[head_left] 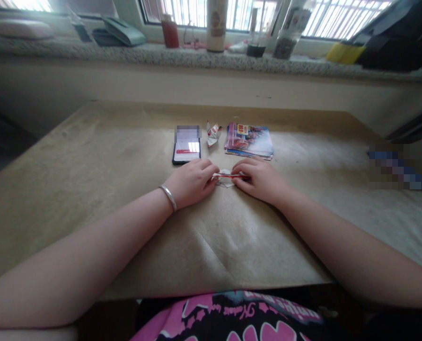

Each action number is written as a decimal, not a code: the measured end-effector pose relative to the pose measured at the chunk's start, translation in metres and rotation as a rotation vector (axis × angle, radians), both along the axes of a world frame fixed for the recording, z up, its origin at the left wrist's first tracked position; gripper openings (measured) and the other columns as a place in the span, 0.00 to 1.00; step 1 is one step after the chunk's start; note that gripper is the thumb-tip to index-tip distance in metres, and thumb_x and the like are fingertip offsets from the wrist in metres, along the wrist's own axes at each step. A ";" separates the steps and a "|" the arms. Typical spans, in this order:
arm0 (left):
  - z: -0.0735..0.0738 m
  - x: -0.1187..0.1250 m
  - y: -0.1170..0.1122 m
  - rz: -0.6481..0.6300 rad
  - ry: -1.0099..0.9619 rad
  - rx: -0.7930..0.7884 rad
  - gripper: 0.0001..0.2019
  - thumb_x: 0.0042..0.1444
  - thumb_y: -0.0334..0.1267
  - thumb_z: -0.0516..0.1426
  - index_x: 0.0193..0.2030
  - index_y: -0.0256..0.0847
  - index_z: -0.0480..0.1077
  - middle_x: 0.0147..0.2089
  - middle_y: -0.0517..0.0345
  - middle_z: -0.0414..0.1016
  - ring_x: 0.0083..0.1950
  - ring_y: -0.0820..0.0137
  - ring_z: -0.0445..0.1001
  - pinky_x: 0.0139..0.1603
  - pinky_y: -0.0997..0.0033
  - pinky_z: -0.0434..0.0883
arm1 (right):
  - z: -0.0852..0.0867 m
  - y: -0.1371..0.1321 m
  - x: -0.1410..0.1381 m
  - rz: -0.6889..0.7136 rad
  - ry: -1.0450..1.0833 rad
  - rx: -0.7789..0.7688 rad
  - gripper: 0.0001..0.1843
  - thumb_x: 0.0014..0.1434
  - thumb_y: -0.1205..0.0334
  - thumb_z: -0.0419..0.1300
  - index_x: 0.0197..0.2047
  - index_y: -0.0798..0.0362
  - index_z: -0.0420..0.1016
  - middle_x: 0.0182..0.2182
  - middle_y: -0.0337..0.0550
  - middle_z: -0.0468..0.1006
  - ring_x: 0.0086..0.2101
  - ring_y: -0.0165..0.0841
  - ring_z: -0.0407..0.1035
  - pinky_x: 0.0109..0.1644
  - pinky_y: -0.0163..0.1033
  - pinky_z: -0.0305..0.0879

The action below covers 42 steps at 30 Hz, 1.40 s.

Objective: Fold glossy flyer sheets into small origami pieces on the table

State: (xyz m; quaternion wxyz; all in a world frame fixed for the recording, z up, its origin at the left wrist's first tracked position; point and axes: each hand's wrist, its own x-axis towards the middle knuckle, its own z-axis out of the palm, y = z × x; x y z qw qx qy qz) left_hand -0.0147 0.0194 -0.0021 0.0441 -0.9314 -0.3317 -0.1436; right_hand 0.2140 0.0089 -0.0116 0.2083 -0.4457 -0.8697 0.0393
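Between my hands, low on the table, is a small piece of folded paper (226, 181), whitish with a red edge. The fingers of my left hand (193, 182) are closed on its left end. My right hand (262, 179) pinches the right end, fingers bent over it. How the folds run under my fingertips is hidden. Just beyond my left hand lies a phone (187, 154) with its screen lit. Beside the phone stands a small folded paper shape (213, 136) in white and red. A stack of colourful printed sheets (250, 140) lies past my right hand.
The table has a tan cover (126, 128). Behind it, a stone windowsill (126, 53) carries a red bottle (170, 32), a tall pale container (216, 26), a green case (124, 32) and a yellow object (345, 53). A blurred-out item (399, 168) lies at the right.
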 end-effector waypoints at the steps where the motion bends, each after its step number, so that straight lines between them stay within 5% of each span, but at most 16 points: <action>1: 0.000 0.000 0.000 -0.003 0.001 -0.016 0.13 0.62 0.38 0.48 0.42 0.34 0.71 0.41 0.49 0.72 0.40 0.66 0.70 0.43 0.67 0.68 | -0.001 0.001 0.001 0.010 -0.006 -0.016 0.11 0.58 0.57 0.57 0.40 0.52 0.77 0.42 0.47 0.78 0.43 0.39 0.67 0.50 0.44 0.62; 8: -0.005 0.000 0.002 -0.004 0.023 -0.031 0.18 0.62 0.43 0.52 0.53 0.34 0.69 0.48 0.47 0.71 0.46 0.61 0.69 0.50 0.62 0.68 | -0.001 0.001 0.002 0.051 0.004 -0.019 0.10 0.57 0.59 0.58 0.40 0.53 0.76 0.42 0.46 0.78 0.44 0.39 0.68 0.51 0.44 0.62; 17: -0.005 0.001 0.001 -0.031 0.060 -0.038 0.16 0.62 0.45 0.52 0.48 0.37 0.72 0.46 0.48 0.72 0.46 0.62 0.68 0.50 0.62 0.68 | -0.001 -0.001 0.000 0.196 0.078 -0.072 0.04 0.56 0.64 0.58 0.35 0.51 0.74 0.42 0.43 0.78 0.44 0.36 0.69 0.53 0.43 0.61; 24: -0.006 0.002 0.001 -0.031 -0.026 -0.088 0.13 0.58 0.43 0.55 0.44 0.36 0.70 0.44 0.50 0.73 0.44 0.63 0.68 0.47 0.64 0.68 | -0.001 -0.005 -0.006 0.027 0.089 -0.071 0.14 0.53 0.60 0.60 0.44 0.53 0.71 0.38 0.46 0.77 0.42 0.39 0.69 0.47 0.43 0.65; 31: -0.007 0.002 0.001 -0.040 -0.067 -0.153 0.14 0.57 0.40 0.56 0.48 0.36 0.67 0.48 0.48 0.73 0.49 0.62 0.70 0.51 0.62 0.68 | -0.005 -0.003 -0.006 0.062 0.116 -0.046 0.18 0.52 0.58 0.62 0.46 0.54 0.74 0.52 0.54 0.71 0.53 0.42 0.66 0.58 0.48 0.61; 42: -0.006 0.001 0.001 -0.002 -0.202 -0.245 0.21 0.56 0.41 0.57 0.55 0.37 0.64 0.45 0.51 0.74 0.44 0.65 0.72 0.45 0.66 0.70 | -0.005 -0.001 -0.008 0.024 0.167 -0.077 0.09 0.50 0.62 0.60 0.36 0.51 0.67 0.37 0.45 0.74 0.39 0.37 0.66 0.44 0.41 0.63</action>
